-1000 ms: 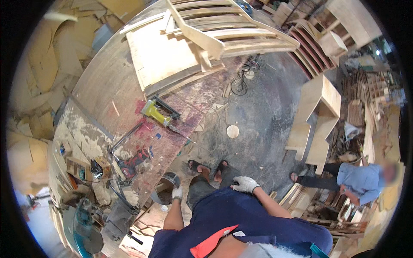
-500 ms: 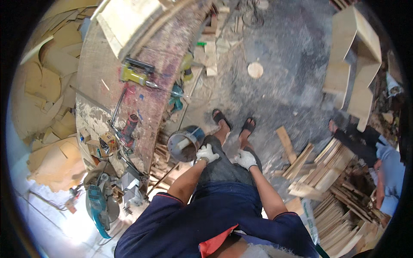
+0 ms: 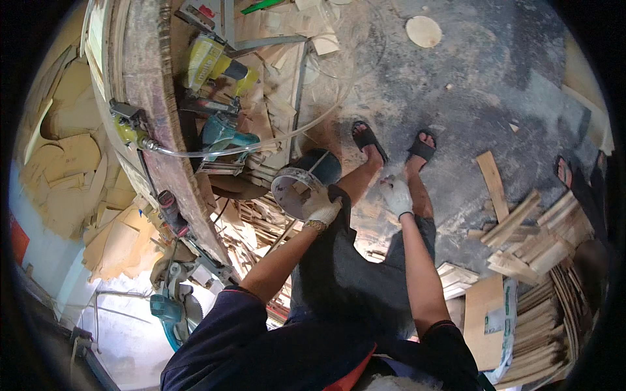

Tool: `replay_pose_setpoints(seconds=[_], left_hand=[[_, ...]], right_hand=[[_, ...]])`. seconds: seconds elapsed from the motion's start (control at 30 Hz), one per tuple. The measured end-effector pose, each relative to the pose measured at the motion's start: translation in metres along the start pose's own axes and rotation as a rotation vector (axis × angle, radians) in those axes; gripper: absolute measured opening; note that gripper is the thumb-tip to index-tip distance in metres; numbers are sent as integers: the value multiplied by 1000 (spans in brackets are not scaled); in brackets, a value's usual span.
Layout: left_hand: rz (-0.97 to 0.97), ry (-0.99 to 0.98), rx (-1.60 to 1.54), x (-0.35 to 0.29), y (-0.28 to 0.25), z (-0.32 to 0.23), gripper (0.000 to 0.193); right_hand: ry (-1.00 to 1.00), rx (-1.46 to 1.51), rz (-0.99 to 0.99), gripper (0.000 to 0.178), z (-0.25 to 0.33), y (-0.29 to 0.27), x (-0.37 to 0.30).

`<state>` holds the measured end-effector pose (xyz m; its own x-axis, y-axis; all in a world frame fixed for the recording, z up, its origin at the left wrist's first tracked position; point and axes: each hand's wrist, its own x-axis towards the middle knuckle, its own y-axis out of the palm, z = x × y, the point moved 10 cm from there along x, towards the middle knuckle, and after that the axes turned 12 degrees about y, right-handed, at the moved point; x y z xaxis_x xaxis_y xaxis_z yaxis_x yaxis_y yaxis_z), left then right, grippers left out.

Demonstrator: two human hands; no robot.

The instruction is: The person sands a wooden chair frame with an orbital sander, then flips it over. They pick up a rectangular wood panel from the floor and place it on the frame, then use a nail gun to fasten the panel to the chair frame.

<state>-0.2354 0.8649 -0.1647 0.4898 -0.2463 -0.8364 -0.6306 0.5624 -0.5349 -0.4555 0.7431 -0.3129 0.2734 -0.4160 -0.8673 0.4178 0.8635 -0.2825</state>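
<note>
Left fingers (image 3: 313, 203): gloved and bent, beside the knee and over the rim of a bucket; whether they grip it, or the left hand (image 3: 321, 210) only rests on the leg, I cannot tell.
Right fingers (image 3: 389, 185): gloved, loosely bent and partly open, with nothing visible in them; the right hand (image 3: 397, 197) hangs over the shin, its palm hidden.
Bucket (image 3: 308, 176): tilted, dark outside and pale within, just left of the left leg; its mouth faces the person, which probably makes reaching in easier.
Sandals (image 3: 420, 149): black, planted apart on the floor, likely for balance while bending.
Scrap pile (image 3: 257, 225): thin wood offcuts beside and below the bucket, apparently gathered out of the walkway.
Surface (image 3: 154, 78): worn wooden edge at left, carrying a yellow-green air tool (image 3: 132, 135) and a red tool (image 3: 170, 210), perhaps parked within reach.
Hose (image 3: 202, 154): clear, sweeping from the air tool across the floor.
Lower tools: a yellow nailer (image 3: 206, 65) and a teal tool (image 3: 223, 133), tucked beside the surface.
Saw (image 3: 167, 309): teal, with a round blade, lower left.
Lumber (image 3: 531, 241): loose pieces heaped at right.
Co-worker: one sandalled foot (image 3: 563, 172) at far right.
</note>
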Motion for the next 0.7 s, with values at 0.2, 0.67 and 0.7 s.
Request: replay_pose_setpoints(seconds=[0.2, 0.67, 0.7], left_hand=[[-168, 71, -199, 40, -35, 20, 50], [-765, 248, -287, 134, -94, 12, 33], [-806, 253, -268, 139, -96, 9, 33]], right_hand=[[-117, -116, 268, 39, 60, 15, 84], [-331, -218, 78, 40, 157, -142, 193], [-351, -224, 51, 40, 164, -152, 197]])
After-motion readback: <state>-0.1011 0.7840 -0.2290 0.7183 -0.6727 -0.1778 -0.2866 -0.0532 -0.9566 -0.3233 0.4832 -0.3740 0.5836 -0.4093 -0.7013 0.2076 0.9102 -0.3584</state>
